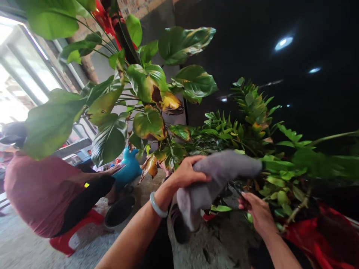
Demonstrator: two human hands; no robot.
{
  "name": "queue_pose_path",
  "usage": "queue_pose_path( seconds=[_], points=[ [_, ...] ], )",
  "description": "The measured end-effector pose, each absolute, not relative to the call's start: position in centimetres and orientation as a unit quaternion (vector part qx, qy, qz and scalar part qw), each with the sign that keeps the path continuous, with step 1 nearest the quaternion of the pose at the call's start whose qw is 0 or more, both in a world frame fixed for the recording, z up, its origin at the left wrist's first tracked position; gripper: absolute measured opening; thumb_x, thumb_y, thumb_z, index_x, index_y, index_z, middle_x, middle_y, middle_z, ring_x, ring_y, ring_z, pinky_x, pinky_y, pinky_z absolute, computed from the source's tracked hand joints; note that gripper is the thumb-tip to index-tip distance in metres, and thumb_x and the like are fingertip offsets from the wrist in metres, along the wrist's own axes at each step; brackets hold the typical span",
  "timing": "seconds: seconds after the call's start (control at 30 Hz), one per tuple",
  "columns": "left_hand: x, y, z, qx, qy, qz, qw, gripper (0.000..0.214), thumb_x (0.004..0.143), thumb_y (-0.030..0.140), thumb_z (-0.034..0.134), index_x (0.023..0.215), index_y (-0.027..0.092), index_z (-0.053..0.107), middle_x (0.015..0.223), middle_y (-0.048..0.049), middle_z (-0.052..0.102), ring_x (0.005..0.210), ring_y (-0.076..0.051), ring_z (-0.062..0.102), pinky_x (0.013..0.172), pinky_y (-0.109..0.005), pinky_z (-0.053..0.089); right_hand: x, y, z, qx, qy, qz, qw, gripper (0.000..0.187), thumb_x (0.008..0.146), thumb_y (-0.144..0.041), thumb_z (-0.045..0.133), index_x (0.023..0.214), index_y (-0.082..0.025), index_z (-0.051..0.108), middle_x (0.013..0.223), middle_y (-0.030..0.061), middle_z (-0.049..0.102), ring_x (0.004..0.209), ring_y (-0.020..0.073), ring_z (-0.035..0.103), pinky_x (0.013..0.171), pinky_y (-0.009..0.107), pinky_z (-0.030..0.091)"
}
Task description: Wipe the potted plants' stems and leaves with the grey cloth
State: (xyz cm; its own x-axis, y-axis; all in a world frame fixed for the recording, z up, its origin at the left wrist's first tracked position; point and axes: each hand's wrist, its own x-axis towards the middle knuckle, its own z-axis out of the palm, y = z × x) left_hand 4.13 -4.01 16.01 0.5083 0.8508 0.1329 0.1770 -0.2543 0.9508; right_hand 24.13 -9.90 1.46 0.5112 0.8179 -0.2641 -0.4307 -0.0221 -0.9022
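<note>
A grey cloth (221, 172) is gripped in my left hand (186, 173), which wears a pale bangle (157, 205) at the wrist. The cloth's far end is smeared by motion and reaches toward the green leaves. Lower on the right, my right hand (259, 213) is closed around a thin dark piece (238, 189); whether it is a stem or a tool's handle I cannot tell. Just beyond both hands grow leafy plants (224, 130). A large potted-looking plant with broad leaves (148, 123), some yellowed and brown at the edges, rises above my left hand.
At left a person in a dull red shirt (42, 190) sits on a red stool (63, 241) beside a dark bucket (121, 212) and a blue animal-shaped object (129, 166). A glossy black wall (232, 45) stands behind the plants. Red material (322, 231) lies at lower right.
</note>
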Motion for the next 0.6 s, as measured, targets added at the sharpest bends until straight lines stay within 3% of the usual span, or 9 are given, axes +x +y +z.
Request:
queue_pose_path(
  seconds=[0.1,0.17,0.3,0.4,0.6],
  points=[
    [6.2,-1.4,16.3,0.668,0.376,0.454,0.454,0.041,0.053,0.024,0.074,0.092,0.016,0.066,0.073,0.0036,0.06,0.066,-0.012,0.052,0.061,-0.021,0.043,23.9,-9.9,1.7,-0.549,-0.179,0.463,0.672,0.029,0.032,-0.041,0.077,0.046,-0.021,0.062,0.041,0.0004,0.06,0.037,0.0135,0.05,0.038,0.025,0.039],
    [7.1,-0.7,14.6,0.658,0.415,0.455,0.432,0.033,0.053,0.023,0.073,0.084,0.015,0.065,0.068,0.004,0.058,0.063,-0.011,0.05,0.058,-0.021,0.041,23.8,-9.9,1.7,-0.553,-0.175,0.46,0.672,0.03,0.03,-0.042,0.077,0.046,-0.021,0.062,0.04,0.0001,0.06,0.036,0.0136,0.05,0.037,0.025,0.039],
    [6.0,-2.8,10.4,0.714,0.443,0.263,0.474,0.026,0.049,0.024,0.075,0.071,0.016,0.064,0.061,0.0052,0.054,0.059,-0.011,0.047,0.053,-0.021,0.037,23.9,-9.8,1.4,-0.551,-0.168,0.459,0.676,0.028,0.029,-0.041,0.075,0.043,-0.022,0.06,0.037,-0.0003,0.057,0.034,0.0136,0.047,0.036,0.026,0.038],
    [3.5,-5.0,10.7,0.719,0.404,0.175,0.538,0.035,0.046,0.024,0.078,0.079,0.016,0.068,0.066,0.005,0.058,0.063,-0.013,0.051,0.056,-0.021,0.039,24.1,-9.9,1.2,-0.543,-0.163,0.461,0.683,0.028,0.026,-0.039,0.074,0.04,-0.022,0.056,0.037,-0.0001,0.056,0.034,0.0131,0.045,0.035,0.026,0.036],
    [3.4,-3.4,15.1,0.674,0.376,0.4,0.495,0.046,0.052,0.026,0.076,0.096,0.016,0.066,0.075,0.0034,0.061,0.069,-0.014,0.055,0.065,-0.023,0.044,24.0,-9.9,1.4,-0.561,-0.157,0.471,0.662,0.026,0.033,-0.037,0.075,0.046,-0.02,0.061,0.041,0.0015,0.06,0.036,0.0126,0.049,0.037,0.024,0.037]
  ],
)
